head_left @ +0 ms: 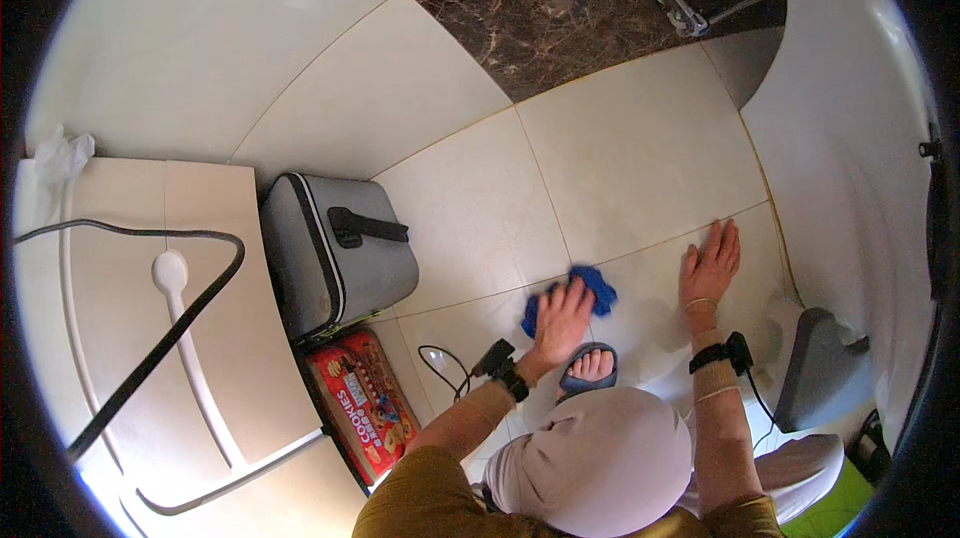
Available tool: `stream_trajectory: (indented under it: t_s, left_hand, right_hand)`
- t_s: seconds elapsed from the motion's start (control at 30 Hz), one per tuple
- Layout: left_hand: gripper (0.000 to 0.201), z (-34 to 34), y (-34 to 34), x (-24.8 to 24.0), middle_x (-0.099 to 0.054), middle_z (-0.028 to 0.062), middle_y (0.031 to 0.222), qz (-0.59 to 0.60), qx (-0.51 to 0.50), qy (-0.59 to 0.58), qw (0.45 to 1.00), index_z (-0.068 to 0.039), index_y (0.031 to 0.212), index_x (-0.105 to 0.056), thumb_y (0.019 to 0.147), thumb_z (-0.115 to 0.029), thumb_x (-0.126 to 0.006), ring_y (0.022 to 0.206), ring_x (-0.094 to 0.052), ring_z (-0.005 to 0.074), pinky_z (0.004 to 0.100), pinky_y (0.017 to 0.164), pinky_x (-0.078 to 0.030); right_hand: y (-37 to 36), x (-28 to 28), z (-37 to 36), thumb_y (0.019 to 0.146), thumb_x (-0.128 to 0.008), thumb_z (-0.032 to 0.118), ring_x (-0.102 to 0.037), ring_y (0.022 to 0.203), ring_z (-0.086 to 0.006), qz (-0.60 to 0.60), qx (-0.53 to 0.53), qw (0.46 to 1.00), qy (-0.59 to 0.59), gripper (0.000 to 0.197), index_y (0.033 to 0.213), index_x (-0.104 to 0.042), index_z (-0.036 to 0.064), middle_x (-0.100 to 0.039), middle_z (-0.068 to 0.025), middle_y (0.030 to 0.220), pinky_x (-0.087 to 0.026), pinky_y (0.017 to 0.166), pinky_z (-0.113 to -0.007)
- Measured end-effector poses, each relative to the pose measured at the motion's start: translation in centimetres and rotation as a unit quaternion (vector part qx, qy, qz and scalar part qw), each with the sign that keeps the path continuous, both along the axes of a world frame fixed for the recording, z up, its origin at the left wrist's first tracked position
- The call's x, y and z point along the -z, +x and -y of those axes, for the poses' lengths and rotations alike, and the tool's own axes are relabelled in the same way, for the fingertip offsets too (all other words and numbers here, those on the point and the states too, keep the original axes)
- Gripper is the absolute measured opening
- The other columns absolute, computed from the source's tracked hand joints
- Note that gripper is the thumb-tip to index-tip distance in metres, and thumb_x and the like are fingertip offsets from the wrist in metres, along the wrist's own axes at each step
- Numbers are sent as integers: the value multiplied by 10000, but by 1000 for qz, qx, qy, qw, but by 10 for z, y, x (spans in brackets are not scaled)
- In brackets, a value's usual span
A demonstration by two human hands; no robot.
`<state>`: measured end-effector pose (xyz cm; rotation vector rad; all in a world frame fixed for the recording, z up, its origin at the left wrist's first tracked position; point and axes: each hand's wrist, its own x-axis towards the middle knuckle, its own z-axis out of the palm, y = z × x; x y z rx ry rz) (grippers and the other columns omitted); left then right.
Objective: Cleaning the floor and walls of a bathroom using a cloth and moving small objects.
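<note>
A crumpled blue cloth (600, 288) lies on the pale tiled floor (470, 208), under my left hand (563, 323). That hand presses down on it with the fingers bent over its middle, slightly blurred, and the cloth shows on both sides. Farther right, my right hand (711, 266) rests flat on the tiles with its fingers stretched out, holding nothing. Both wrists wear black strapped devices. Close below the cloth is my foot in a dark slipper (590, 368).
On the left stand a grey case (355, 258) with a black handle, a red cookie box (365, 398) and a pale cabinet (210, 338) crossed by a black cable (170, 358). Dark marble (570, 18) lies beyond the tiles. A white curved surface (840, 138) and a grey object (825, 373) bound the right.
</note>
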<state>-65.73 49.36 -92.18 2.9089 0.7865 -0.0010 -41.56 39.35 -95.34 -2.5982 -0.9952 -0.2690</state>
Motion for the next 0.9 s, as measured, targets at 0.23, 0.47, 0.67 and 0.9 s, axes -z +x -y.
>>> stream_trajectory:
  t_s: [0.23,0.47,0.67,0.9]
  left_hand:
    - [296,-141,-12,-7,-543,176,1082,226,-281,13,932,-2,1073,-541,824,-160,-531,975,-496,352,464,876,-375]
    - [531,-230,134,19,-491,110,1056,-9,-385,145,911,-86,1132,-519,765,-468,-559,967,-467,274,437,671,-427]
    - [318,-156,235,18,-522,134,992,138,-112,134,975,-36,1035,-560,762,-193,-515,915,-483,289,439,623,-400]
    - [157,-230,154,27,-589,126,796,108,-109,139,978,-47,869,-583,753,-131,-517,799,-571,267,398,639,-455]
  right_hand:
    - [2,1,5,816,-524,268,-286,1277,-373,-29,8,999,-17,585,1320,-354,24,-305,-208,1388,-223,1045,-495]
    - [6,-9,8,824,-506,280,-263,1292,-369,-27,21,998,-43,584,1322,-347,21,-287,-202,1401,-207,1056,-484]
    - [-1,-11,-1,825,-490,247,-273,1286,-369,-22,15,999,-35,567,1326,-344,24,-285,-198,1403,-213,1058,-478]
    - [2,-6,6,806,-508,221,-286,1276,-373,-62,-21,998,17,555,1302,-369,15,-306,-204,1389,-216,1059,-481]
